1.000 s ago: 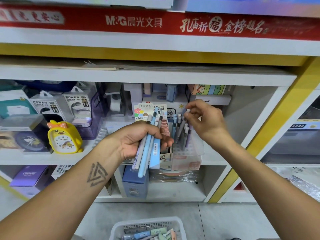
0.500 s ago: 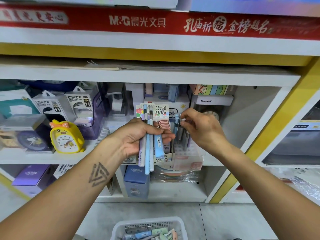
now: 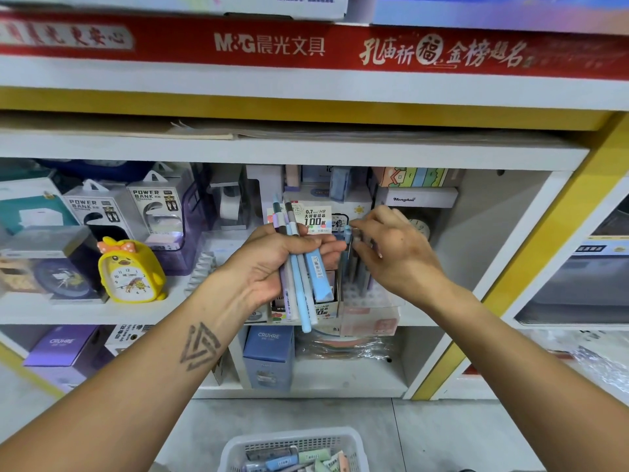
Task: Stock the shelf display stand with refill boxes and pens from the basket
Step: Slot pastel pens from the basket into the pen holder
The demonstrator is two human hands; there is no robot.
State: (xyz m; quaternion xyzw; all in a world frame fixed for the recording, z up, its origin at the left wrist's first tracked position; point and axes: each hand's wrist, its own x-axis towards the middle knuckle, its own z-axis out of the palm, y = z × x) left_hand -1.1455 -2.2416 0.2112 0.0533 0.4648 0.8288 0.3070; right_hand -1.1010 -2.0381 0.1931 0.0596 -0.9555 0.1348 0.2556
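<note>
My left hand (image 3: 282,264) grips a bundle of pastel pens (image 3: 299,291) and a pale blue refill box (image 3: 318,270), held upright in front of the display stand (image 3: 371,301) on the middle shelf. My right hand (image 3: 391,250) pinches the top of a blue pen (image 3: 347,247) standing in the stand's clear pen holder, among several other pens. A card reading "0.7 HB 100" (image 3: 315,218) rises behind my left hand. The white basket (image 3: 354,441) sits on the floor at the bottom, with refill boxes and pens in it.
A yellow duck clock (image 3: 131,270) and power bank boxes (image 3: 153,206) stand on the shelf to the left. Blue and purple boxes (image 3: 269,356) fill the lower shelf. A yellow post (image 3: 531,253) bounds the shelf bay on the right.
My right hand has dropped from above the holder and now pinches a pen standing in it. My left hand turned the bundle more upright and moved slightly right.
</note>
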